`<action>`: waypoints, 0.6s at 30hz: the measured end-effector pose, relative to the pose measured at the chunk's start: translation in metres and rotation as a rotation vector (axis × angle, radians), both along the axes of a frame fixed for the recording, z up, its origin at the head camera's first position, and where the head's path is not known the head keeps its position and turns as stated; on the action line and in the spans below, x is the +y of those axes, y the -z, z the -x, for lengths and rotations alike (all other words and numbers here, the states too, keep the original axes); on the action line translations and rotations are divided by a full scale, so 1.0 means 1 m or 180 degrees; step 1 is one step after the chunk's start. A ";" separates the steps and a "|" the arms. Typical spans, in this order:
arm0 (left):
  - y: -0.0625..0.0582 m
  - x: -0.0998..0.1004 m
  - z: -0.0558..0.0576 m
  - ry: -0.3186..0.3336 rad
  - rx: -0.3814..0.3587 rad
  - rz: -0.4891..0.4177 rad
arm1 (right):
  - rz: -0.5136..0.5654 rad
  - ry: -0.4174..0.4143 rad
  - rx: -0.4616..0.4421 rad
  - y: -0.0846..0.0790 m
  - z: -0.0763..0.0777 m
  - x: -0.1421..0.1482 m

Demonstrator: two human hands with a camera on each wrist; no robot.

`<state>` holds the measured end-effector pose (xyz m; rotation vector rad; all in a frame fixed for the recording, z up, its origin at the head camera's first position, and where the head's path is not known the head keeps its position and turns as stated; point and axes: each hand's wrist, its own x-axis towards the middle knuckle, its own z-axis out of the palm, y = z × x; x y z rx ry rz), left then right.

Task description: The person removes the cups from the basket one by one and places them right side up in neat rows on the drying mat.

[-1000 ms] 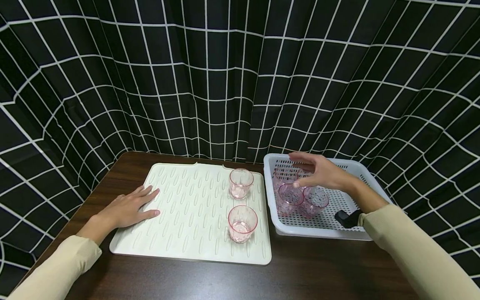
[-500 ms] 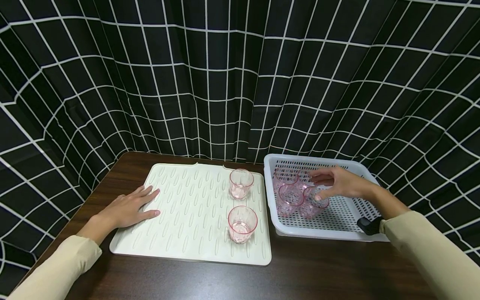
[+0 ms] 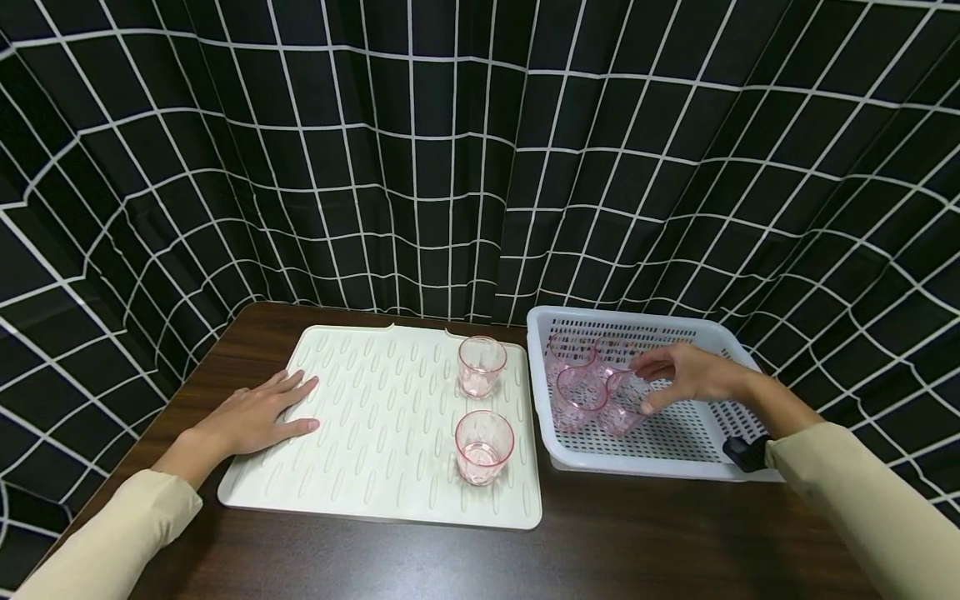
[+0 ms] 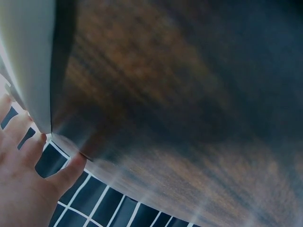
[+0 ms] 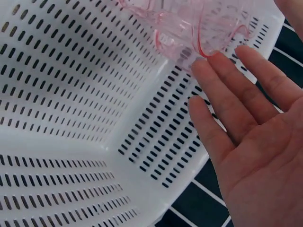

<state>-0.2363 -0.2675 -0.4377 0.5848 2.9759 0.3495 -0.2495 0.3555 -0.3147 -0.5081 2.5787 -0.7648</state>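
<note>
In the head view, several clear pink-rimmed glasses stand close together in the left half of a white plastic basket [image 3: 690, 442]. My right hand [image 3: 686, 379] hovers over the basket, its fingertips and thumb at the rim of the front right glass [image 3: 624, 408]. In the right wrist view its fingers look nearly straight, with fingertips close to the pink glass [image 5: 180, 42]; whether they touch cannot be told. My left hand [image 3: 255, 417] lies flat, fingers spread, on the left edge of a cream ribbed drying mat [image 3: 360, 417].
Two more pink glasses, a back one [image 3: 482, 367] and a front one [image 3: 483, 450], stand upright along the mat's right side. The dark wooden table [image 3: 600, 533] runs under mat and basket. A black curtain with white grid lines [image 3: 450, 167] rises behind and at both sides.
My right hand has moved right and lower in the basket, from above the middle of the glasses to the front right one. The left hand has stayed put.
</note>
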 end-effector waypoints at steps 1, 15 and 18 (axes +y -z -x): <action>0.000 0.000 0.000 -0.0002 -0.0001 0.0002 | 0.0007 -0.0006 -0.0024 0.001 0.000 0.000; -0.001 0.001 -0.001 -0.0011 0.0036 0.0007 | 0.0052 -0.0249 -0.0168 0.008 -0.002 -0.009; -0.001 0.001 0.000 -0.0021 0.0003 0.0018 | -0.0027 -0.0281 -0.0143 0.008 -0.003 -0.013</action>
